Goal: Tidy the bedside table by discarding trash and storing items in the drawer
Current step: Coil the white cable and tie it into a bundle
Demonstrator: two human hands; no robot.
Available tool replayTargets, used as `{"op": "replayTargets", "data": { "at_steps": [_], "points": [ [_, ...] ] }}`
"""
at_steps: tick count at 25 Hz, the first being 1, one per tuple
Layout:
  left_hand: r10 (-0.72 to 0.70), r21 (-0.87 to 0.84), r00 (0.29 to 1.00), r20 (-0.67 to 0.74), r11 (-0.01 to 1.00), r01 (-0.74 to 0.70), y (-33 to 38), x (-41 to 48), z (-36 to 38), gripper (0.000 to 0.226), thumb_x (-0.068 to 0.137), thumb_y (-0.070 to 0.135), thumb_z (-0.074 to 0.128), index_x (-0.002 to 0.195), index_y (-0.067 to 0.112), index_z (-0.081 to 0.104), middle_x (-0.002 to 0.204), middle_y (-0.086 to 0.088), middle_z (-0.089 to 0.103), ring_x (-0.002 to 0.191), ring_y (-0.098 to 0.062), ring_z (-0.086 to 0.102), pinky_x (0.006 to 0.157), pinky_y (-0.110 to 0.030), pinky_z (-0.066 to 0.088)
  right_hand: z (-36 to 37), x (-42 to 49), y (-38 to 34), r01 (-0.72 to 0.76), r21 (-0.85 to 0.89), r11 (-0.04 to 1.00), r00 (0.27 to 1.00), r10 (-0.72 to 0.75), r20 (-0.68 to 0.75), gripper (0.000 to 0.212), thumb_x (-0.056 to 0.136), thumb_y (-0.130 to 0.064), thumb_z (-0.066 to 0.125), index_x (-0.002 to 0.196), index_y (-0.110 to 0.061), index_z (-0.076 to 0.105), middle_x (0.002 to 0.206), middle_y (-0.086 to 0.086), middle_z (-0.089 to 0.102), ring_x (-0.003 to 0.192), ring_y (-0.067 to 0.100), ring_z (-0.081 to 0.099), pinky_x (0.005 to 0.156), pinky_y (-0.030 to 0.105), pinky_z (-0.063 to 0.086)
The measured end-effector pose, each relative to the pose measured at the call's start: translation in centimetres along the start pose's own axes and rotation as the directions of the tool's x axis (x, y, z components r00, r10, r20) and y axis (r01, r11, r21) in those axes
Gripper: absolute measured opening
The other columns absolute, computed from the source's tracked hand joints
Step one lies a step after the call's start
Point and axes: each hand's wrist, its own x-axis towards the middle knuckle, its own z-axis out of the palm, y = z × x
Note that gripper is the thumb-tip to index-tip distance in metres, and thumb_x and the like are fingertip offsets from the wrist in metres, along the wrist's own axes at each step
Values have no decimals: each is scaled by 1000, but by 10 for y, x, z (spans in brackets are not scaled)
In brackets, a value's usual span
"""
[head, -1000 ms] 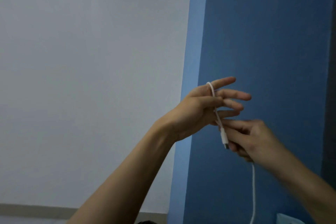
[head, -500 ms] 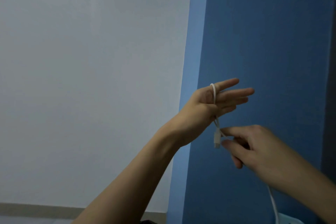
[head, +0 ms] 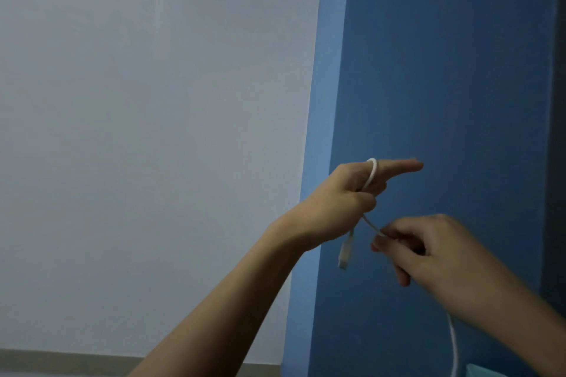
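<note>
The space above and to the left of my left hand (head: pixel 346 202), in front of the white wall (head: pixel 153 101), is open. A short span of white cable (head: pixel 372 171) runs from that hand to my right hand (head: pixel 428 251) and bars the gap between them. The cable's plug (head: pixel 344 254) dangles under my left hand, and its long end hangs below my right wrist. The blue wall (head: pixel 444 70) stands behind both hands.

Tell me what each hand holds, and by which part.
Both hold one white cable. The left hand has it looped over the forefinger and gripped near the dangling plug; the right hand pinches it just past there.
</note>
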Motion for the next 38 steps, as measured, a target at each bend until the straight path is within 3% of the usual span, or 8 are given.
{"op": "replayTargets", "data": {
  "at_steps": [6,10,13,17,21,28,33,38],
  "points": [
    [-55,101,997,-60,993,61,-18,-2,11,41,100,-3,19,127,1,49,102,-13,60,98,-16,55,87,-21,45,-9,-17,-15,154,-204,967,987,-142,74,24,81,-41,50,70,-23,59,66,-11,66,54,13,57,52,31,47],
    [-43,-72,999,24,996,45,-11,-7,15,37,102,25,21,87,15,54,57,4,42,49,-8,36,47,-20,31,-32,-4,-12,295,-184,938,917,-332,-221,27,77,-46,52,64,-27,66,61,-9,63,46,10,53,43,13,36],
    [-40,-201,994,106,978,61,-6,-10,18,56,98,39,8,77,19,56,43,15,30,40,-4,22,41,-19,19,-43,17,-2,374,-126,919,846,-394,-360,12,75,-32,65,65,-27,68,68,-9,63,50,13,56,44,11,36],
    [19,-432,963,270,896,104,0,-16,18,38,98,16,26,77,16,57,50,10,49,48,-6,46,51,-17,41,-42,36,11,432,97,897,834,-356,-421,13,73,-39,65,64,-29,66,66,4,62,47,11,52,46,14,37],
    [179,-465,912,370,885,16,6,-18,14,38,85,-23,27,83,9,48,100,-46,50,96,-45,63,93,-37,46,-40,51,17,396,346,851,879,-242,-410,16,65,-42,70,60,-27,68,50,4,54,42,5,43,43,11,34],
    [153,-469,921,359,882,36,8,-11,12,56,71,-30,31,117,-4,50,108,-19,70,109,-23,65,99,-27,45,-12,61,37,56,629,775,976,91,-199,23,84,-19,60,62,-14,62,59,5,58,43,5,55,44,16,41],
    [42,-357,990,132,934,8,0,0,-5,70,70,-32,27,136,-9,33,146,-26,37,136,-26,36,105,-24,37,27,26,33,115,101,988,991,-106,-87,20,84,-20,61,67,-12,68,48,4,57,36,13,46,39,22,34],
    [-72,-144,993,88,986,85,-18,-2,-10,69,72,-34,25,135,-9,37,143,-26,42,137,-25,37,111,-25,31,19,9,10,182,-286,941,982,-161,94,30,89,-33,49,68,-16,62,49,5,53,59,23,55,58,39,47]
  ]
}}
